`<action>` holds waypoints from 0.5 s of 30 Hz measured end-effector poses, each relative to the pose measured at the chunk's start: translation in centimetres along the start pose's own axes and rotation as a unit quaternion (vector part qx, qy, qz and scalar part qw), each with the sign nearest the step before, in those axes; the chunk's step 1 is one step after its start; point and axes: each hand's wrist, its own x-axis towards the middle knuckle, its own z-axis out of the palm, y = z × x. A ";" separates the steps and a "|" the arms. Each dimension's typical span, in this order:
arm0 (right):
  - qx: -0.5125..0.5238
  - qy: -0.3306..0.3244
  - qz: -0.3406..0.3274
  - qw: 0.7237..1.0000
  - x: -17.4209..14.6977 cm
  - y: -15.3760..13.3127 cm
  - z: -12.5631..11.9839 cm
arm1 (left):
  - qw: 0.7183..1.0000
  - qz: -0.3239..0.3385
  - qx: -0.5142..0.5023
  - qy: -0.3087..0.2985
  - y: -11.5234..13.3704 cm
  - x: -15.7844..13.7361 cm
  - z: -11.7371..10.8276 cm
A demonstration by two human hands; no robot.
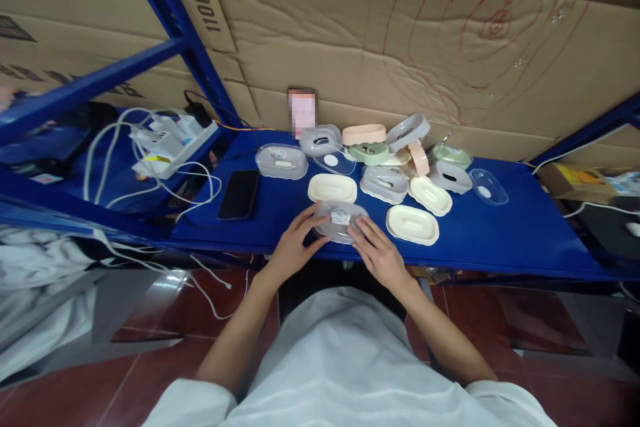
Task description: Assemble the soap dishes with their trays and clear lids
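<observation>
Near the front edge of the blue shelf is a grey soap box point(327, 230) with a clear lid and a white round label on top. My left hand point(296, 243) grips its left end, thumb in front and fingers at the back. On the right end, my right hand point(380, 250) presses its fingers against the lid and side. Just behind this box lies a cream tray point(332, 189). Another cream tray point(413, 225) sits to the right of my right hand. Farther left, a second grey box point(281, 162) also carries a clear lid and label.
Behind my hands is a cluster of grey, peach and green box parts, including a peach ring point(364, 135). A clear lid point(489, 187) lies at the right. On the left are a dark phone point(239, 194) and a power strip point(175, 147) with loose white cables.
</observation>
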 end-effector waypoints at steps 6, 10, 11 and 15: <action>0.048 -0.004 0.001 0.999 1.2 0.2 -0.9 | 1.000 -0.025 0.003 0.005 -0.2 0.1 0.2; 0.041 -0.031 0.017 0.999 2.2 0.4 -1.2 | 0.999 -0.038 0.008 -0.005 0.0 0.1 0.4; 0.046 -0.039 0.017 0.998 2.4 0.5 -1.2 | 0.999 -0.041 0.008 -0.005 0.2 0.2 0.4; 0.057 -0.050 0.012 0.997 2.4 0.7 -1.2 | 0.999 -0.053 0.009 -0.006 0.6 0.2 0.4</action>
